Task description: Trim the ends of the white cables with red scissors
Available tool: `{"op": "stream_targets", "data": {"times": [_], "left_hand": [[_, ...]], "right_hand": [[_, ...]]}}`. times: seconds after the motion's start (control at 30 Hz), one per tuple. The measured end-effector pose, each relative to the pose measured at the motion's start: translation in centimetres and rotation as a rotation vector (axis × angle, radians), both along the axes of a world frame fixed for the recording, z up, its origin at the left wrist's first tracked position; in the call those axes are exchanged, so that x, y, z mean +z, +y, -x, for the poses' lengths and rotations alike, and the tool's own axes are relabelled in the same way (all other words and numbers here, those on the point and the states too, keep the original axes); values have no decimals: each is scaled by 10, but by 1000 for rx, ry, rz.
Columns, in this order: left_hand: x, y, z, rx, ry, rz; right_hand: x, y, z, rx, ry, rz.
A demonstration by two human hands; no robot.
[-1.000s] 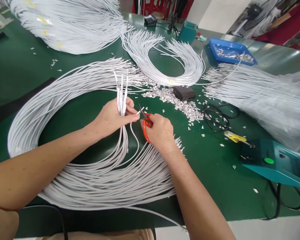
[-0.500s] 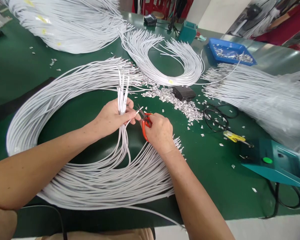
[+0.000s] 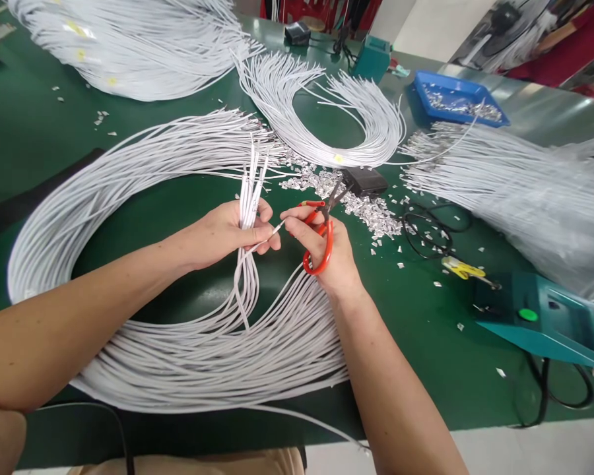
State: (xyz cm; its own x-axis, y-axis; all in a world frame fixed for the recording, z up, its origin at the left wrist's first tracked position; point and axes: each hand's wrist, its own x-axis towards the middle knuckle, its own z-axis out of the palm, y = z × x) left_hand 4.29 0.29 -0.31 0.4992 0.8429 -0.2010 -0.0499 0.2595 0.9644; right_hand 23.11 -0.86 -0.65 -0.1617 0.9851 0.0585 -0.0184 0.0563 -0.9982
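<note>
My left hand [image 3: 250, 229] is closed round a small bunch of white cables [image 3: 249, 198], their stripped ends pointing up. Between its thumb and fingers one cable [image 3: 267, 241] sticks out to the right. My right hand [image 3: 324, 241] pinches the tip of that cable with thumb and forefinger. Red-handled scissors [image 3: 321, 257] hang in the same hand, blades turned away to the upper right. Below both hands, a large coil of white cables [image 3: 218, 369] curves round to the left and back.
Silvery scraps [image 3: 371, 214] lie heaped beside a black block [image 3: 365, 181]. More cable coils [image 3: 376, 145] lie behind, near a blue tray [image 3: 458, 99]. On the right are bagged cables [image 3: 515, 178], a teal device [image 3: 544, 316] and a yellow-handled tool [image 3: 462, 269]. A person in red [image 3: 564, 46] is far right.
The scissors have swung from the cable tip to point up and right within my right hand. My right thumb and forefinger now pinch the cable's end. My left hand shifted slightly right.
</note>
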Motion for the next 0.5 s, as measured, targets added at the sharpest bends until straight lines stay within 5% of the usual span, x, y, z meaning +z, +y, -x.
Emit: {"op": "stream_targets", "data": {"times": [0.33, 0.5], "left_hand": [[0, -2, -3, 180, 22, 19], [4, -2, -5, 332, 92, -7]], "right_hand": [[0, -4, 10, -99, -77, 43], [8, -10, 15, 46, 21, -8]]}}
